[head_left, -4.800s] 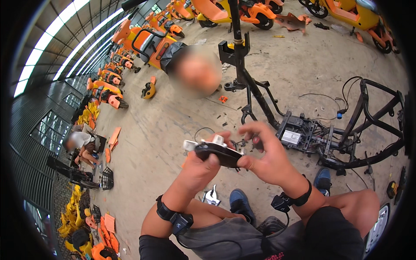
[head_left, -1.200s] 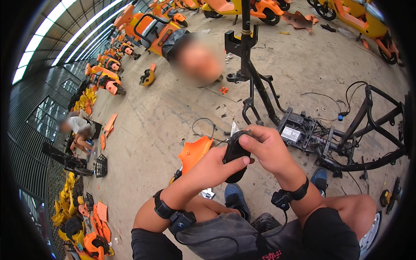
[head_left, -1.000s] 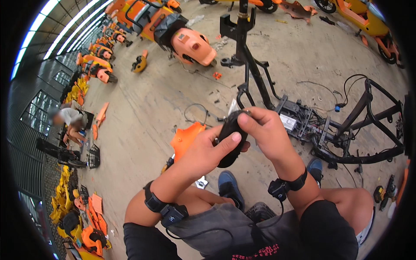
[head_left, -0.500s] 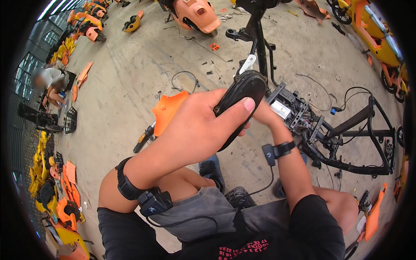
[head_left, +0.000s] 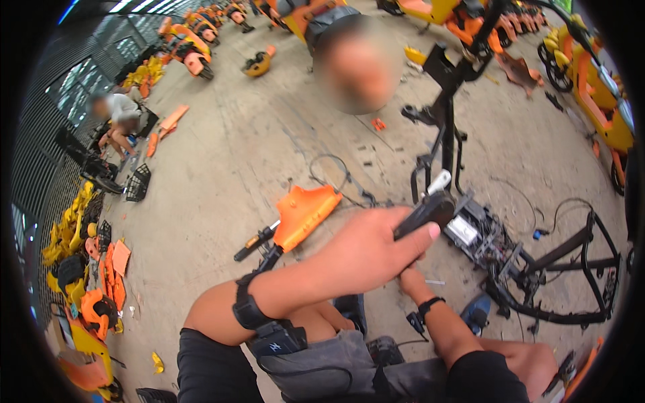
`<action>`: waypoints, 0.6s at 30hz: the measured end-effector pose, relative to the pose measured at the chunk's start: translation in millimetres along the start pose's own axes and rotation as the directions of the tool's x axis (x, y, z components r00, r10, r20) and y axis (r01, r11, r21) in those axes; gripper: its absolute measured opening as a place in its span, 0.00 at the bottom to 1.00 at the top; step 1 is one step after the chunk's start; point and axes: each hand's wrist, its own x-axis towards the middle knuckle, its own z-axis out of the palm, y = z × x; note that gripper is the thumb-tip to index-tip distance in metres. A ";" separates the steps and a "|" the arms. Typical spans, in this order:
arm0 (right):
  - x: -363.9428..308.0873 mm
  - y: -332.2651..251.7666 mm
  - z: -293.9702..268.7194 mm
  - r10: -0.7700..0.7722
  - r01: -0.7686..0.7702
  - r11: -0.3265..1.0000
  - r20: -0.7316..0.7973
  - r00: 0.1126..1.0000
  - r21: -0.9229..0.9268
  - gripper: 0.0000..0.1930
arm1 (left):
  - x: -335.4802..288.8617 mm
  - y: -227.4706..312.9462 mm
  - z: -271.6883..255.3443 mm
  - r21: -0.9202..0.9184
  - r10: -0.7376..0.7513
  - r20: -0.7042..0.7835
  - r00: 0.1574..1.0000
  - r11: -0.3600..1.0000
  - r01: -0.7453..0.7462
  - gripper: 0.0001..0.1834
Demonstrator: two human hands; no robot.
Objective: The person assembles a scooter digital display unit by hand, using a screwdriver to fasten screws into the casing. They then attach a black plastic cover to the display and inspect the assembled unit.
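Observation:
My left hand [head_left: 383,245] is closed round a long, rounded black housing [head_left: 430,216], its thumb pressed along the top. A white tab [head_left: 439,181] sticks out at the housing's far end. Close below is my right hand [head_left: 413,277], partly covered by the left hand and the housing; its fingers are mostly hidden. A thin pale rod [head_left: 435,282] shows beside the right hand, and I cannot tell whether it is held or lies on the floor. Beyond both hands stands a black scooter frame [head_left: 447,127] with exposed wiring and a silver box [head_left: 463,230].
An orange body panel [head_left: 306,213] lies left of my hands, beside a black-and-yellow tool [head_left: 256,240]. Loose cables and small parts are scattered on the concrete floor. Orange and yellow scooters [head_left: 191,50] line the back. Another person [head_left: 124,117] crouches at far left, near a black basket [head_left: 138,183].
The view has tilted up and swung left, showing more of the hall. My left hand still holds the black housing, now lower in view and turned, with my right hand below it.

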 end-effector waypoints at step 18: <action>8.4 -2.9 -52.3 0.001 0.003 0.998 -0.082 0.997 0.055 0.09 | 2.6 -1.7 4.6 0.124 0.188 -0.015 0.982 0.975 -0.185 0.24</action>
